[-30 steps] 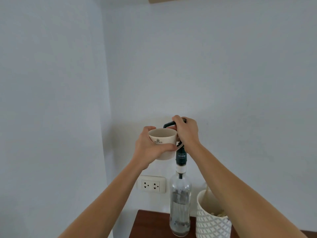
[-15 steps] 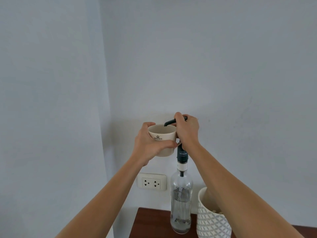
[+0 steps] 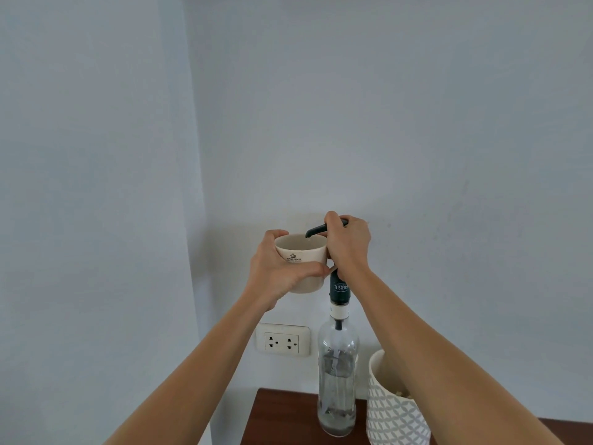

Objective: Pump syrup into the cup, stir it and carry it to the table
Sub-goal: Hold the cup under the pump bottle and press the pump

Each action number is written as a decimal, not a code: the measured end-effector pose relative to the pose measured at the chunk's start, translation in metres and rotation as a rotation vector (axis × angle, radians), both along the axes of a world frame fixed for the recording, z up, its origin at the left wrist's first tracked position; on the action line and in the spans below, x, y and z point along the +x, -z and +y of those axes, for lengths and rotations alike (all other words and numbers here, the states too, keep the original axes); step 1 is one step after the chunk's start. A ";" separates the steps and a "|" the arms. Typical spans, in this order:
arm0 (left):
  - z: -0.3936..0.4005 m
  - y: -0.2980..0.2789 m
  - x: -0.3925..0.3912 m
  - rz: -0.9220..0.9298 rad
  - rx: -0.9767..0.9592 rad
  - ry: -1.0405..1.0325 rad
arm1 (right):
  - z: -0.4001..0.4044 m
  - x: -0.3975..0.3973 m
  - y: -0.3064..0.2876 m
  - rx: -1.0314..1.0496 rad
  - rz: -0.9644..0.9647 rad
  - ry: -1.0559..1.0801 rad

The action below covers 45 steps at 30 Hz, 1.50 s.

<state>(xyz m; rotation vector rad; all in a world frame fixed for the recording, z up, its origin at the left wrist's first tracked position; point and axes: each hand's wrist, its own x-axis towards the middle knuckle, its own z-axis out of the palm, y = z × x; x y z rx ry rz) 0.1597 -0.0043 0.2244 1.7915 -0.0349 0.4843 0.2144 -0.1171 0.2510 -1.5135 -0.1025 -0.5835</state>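
A cream cup (image 3: 300,252) with a small crown logo is held in the air by my left hand (image 3: 276,268), which wraps its side. A tall clear glass syrup bottle (image 3: 337,377) stands on a dark wooden surface (image 3: 282,415). Its dark pump (image 3: 339,287) rises from the neck, and the black spout (image 3: 316,229) reaches over the cup's rim with a drop at its tip. My right hand (image 3: 348,245) grips the pump head from above.
A white patterned pot (image 3: 394,409) stands just right of the bottle, partly behind my right forearm. A white double wall socket (image 3: 283,341) sits on the pale wall behind. A wall corner runs up on the left.
The view has tilted slightly, so the bottle and hands sit a little higher in the frame. The pump head has risen relative to the bottle cap. The cup stays under the spout.
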 end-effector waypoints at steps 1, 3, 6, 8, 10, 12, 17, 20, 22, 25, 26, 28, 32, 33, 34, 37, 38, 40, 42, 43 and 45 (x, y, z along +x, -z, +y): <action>0.000 0.000 0.000 0.001 0.001 0.001 | 0.000 0.000 0.001 0.002 -0.003 0.000; 0.000 0.000 0.000 0.001 0.006 0.002 | -0.001 0.001 0.001 0.005 -0.007 0.000; -0.001 -0.001 -0.001 0.004 0.001 0.007 | -0.001 0.002 0.002 0.006 -0.012 -0.002; -0.001 -0.001 -0.002 0.004 0.001 0.007 | -0.001 0.002 0.002 -0.002 -0.013 0.000; -0.001 -0.001 -0.002 0.003 0.001 0.007 | -0.002 0.002 0.002 -0.004 -0.016 0.000; -0.001 -0.001 -0.003 0.007 0.000 0.007 | -0.002 0.001 0.002 -0.006 -0.014 -0.002; -0.001 -0.001 -0.002 0.009 -0.007 0.008 | -0.003 0.001 0.002 -0.017 -0.019 0.000; -0.001 -0.001 -0.003 0.010 -0.013 0.010 | -0.003 0.000 0.002 -0.015 -0.023 0.003; -0.001 -0.001 -0.003 0.013 -0.013 0.011 | -0.003 0.000 0.002 -0.013 -0.025 0.001; -0.001 -0.001 -0.002 0.021 -0.010 0.007 | -0.003 -0.001 0.002 -0.009 -0.031 -0.003; -0.001 -0.001 -0.002 0.022 -0.009 0.005 | -0.003 -0.001 0.002 -0.011 -0.031 -0.003; -0.001 -0.001 -0.002 0.020 -0.004 0.006 | -0.004 -0.001 0.003 -0.019 -0.033 -0.007; -0.001 0.000 -0.002 0.027 0.000 0.000 | -0.005 -0.001 0.004 -0.034 -0.036 -0.016; -0.001 0.000 -0.003 0.029 -0.001 0.001 | -0.005 -0.001 0.005 -0.035 -0.036 -0.018; -0.002 0.001 -0.003 0.029 -0.002 0.006 | -0.006 -0.001 0.006 -0.038 -0.033 -0.016; -0.004 0.001 -0.005 0.031 0.002 0.019 | -0.008 -0.001 0.008 -0.041 -0.001 -0.030; -0.004 0.001 -0.005 0.030 -0.001 0.020 | -0.008 -0.001 0.007 -0.034 0.018 -0.047; -0.005 0.000 -0.005 0.031 -0.005 0.023 | -0.008 -0.001 0.004 -0.012 0.056 -0.067; -0.005 -0.001 -0.004 0.035 -0.007 0.028 | -0.008 -0.002 0.002 -0.005 0.067 -0.071; -0.006 -0.001 -0.004 0.038 -0.006 0.028 | -0.007 -0.002 0.002 -0.001 0.068 -0.072; -0.006 0.000 -0.004 0.035 -0.010 0.029 | -0.007 -0.004 0.002 0.014 0.069 -0.074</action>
